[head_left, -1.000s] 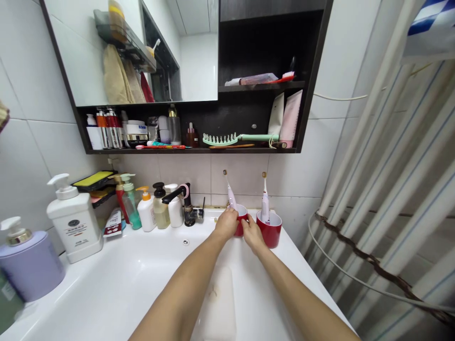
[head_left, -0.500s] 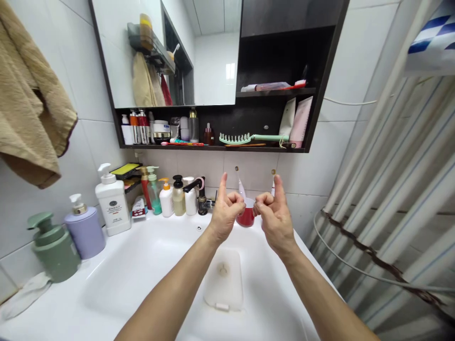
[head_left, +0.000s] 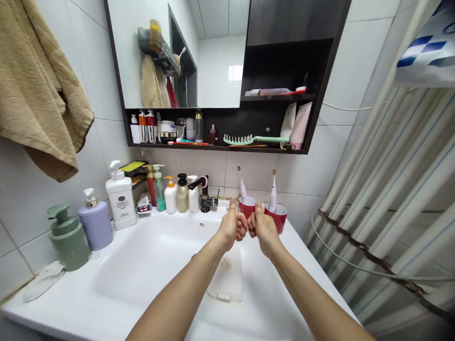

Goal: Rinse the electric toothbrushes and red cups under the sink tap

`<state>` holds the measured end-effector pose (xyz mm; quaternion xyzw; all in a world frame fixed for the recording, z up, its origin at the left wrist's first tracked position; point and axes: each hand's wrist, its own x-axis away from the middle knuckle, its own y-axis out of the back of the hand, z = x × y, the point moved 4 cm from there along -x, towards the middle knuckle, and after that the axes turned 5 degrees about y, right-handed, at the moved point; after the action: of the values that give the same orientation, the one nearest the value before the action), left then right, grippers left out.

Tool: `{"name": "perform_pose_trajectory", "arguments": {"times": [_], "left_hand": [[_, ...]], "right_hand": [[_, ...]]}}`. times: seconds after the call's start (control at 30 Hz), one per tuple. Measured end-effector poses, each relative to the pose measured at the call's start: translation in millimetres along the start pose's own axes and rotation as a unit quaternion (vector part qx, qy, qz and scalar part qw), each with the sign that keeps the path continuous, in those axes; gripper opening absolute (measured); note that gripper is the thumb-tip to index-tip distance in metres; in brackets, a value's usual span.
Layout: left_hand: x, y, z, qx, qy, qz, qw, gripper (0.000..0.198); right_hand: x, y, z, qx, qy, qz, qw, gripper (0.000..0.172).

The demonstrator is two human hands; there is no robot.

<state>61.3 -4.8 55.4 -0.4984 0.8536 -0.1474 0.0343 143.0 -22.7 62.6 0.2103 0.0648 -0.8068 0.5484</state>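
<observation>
Both my hands are held up over the white sink, side by side with a small gap between the knuckles. My left hand is curled into a loose fist with the thumb up. Mirroring it, my right hand has its fingers folded and thumb raised. Neither fist shows anything in it. Behind them stand two red cups, each with an electric toothbrush; my right hand partly covers the nearer cup edges. Left of my hands is the black faucet.
A pale rectangular container lies in the basin. Pump bottles line the left and back rim. Above hangs a dark mirror cabinet holding toiletries and a green hairbrush. White pipes run along the right; a brown towel hangs left.
My hands have moved slightly down and closer together. The extended fingers have folded in, leaving the thumbs up. The view has shifted a little, and the right red cup now shows.
</observation>
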Motion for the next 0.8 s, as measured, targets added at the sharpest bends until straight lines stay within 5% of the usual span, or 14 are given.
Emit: {"name": "perform_pose_trajectory", "arguments": {"times": [0.23,0.4,0.63,0.8], "left_hand": [[-12,33.9,55,-0.081,0.079,-0.073,0.991,0.055],[-18,57.6,83,-0.076,0.083,-0.082,0.99,0.051],[-29,51.0,53,-0.135,-0.061,-0.155,0.977,0.024],[-42,16.0,34,-0.234,-0.179,-0.096,0.951,0.03]], "right_hand": [[-57,65,-53,0.249,-0.01,-0.151,0.957,0.022],[-66,86,-83,0.341,-0.027,-0.093,0.935,0.011],[-13,67,-73,0.378,0.031,0.026,0.925,0.013],[24,24,-69,0.342,0.066,0.126,0.929,0.008]]}}
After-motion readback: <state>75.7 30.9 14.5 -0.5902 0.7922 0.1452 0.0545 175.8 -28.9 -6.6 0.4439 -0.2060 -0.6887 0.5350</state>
